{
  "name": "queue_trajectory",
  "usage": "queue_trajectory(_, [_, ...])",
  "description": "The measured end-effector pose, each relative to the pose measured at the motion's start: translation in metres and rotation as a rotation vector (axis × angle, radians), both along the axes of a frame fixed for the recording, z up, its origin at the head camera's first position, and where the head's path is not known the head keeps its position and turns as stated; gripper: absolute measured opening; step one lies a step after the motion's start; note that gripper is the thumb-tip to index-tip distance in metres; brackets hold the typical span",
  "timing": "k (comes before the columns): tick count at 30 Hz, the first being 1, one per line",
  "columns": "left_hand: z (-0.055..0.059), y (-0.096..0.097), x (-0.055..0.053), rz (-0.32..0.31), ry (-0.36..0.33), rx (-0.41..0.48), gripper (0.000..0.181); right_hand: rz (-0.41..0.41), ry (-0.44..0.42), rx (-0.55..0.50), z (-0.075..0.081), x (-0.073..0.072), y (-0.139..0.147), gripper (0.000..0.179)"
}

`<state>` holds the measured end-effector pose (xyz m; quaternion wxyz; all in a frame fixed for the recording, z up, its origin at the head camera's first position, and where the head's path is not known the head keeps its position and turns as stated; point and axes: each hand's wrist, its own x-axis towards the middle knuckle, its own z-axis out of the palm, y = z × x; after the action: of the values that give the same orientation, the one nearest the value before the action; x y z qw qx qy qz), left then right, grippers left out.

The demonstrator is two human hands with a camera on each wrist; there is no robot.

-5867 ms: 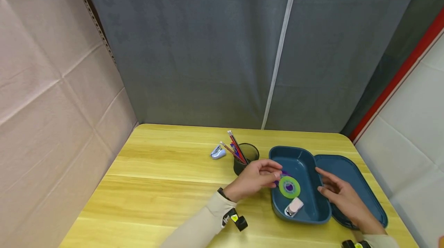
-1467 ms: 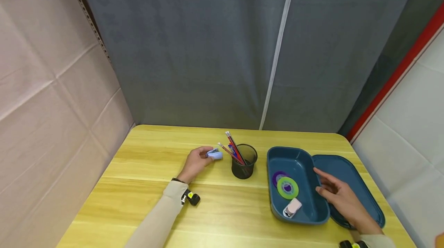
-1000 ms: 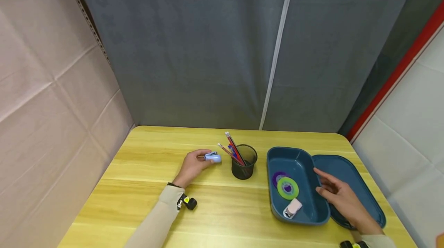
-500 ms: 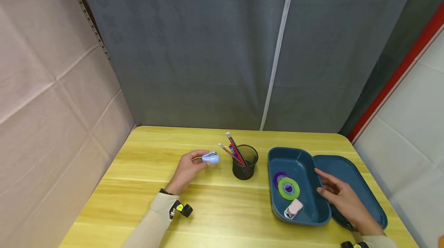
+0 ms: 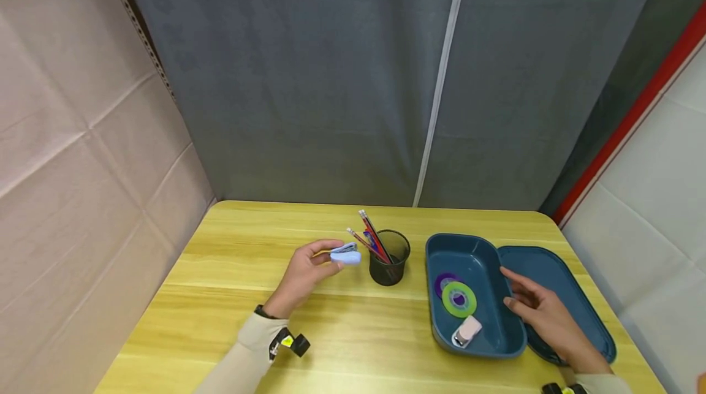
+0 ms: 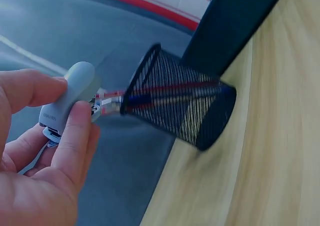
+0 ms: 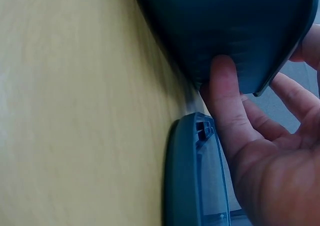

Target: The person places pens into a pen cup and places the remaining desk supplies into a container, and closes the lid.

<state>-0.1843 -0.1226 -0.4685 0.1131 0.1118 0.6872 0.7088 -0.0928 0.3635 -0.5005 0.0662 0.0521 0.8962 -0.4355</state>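
My left hand (image 5: 303,272) pinches a small light blue stapler (image 5: 345,256) between thumb and fingers, just left of the pen cup. In the left wrist view the stapler (image 6: 70,96) is raised off the table, near the pencil ends. Fingers of my right hand (image 5: 546,319) rest against the right side of a dark blue box (image 5: 496,336). The right wrist view has one fingertip on the outer wall of the box (image 7: 240,16). Inside the box are a green ring-shaped roll (image 5: 467,290), a purple ring (image 5: 443,279) partly under it, and a small pink and white object (image 5: 467,330).
A black mesh pen cup (image 5: 388,271) with several pencils (image 5: 372,234) leaning left stands between my left hand and the box. The matching blue lid (image 5: 573,296) lies right of the box, partly behind my right hand. Grey curtain (image 5: 309,87) hangs beyond the table (image 5: 231,271).
My left hand has gone from over the box to the stapler, gripped it and drawn it back slightly, then moved it right toward the pen cup. My right hand stays at the box.
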Motion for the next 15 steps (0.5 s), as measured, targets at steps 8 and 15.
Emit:
queue_trajectory(8, [0.006, 0.021, 0.008, -0.101, 0.059, -0.008, 0.045, -0.001, -0.002, -0.003, 0.0, 0.0, 0.0, 0.07])
queue_trajectory(15, [0.006, 0.048, 0.011, -0.174, 0.099, -0.017, 0.047, -0.002, 0.0, -0.018, 0.0, 0.001, 0.0, 0.07])
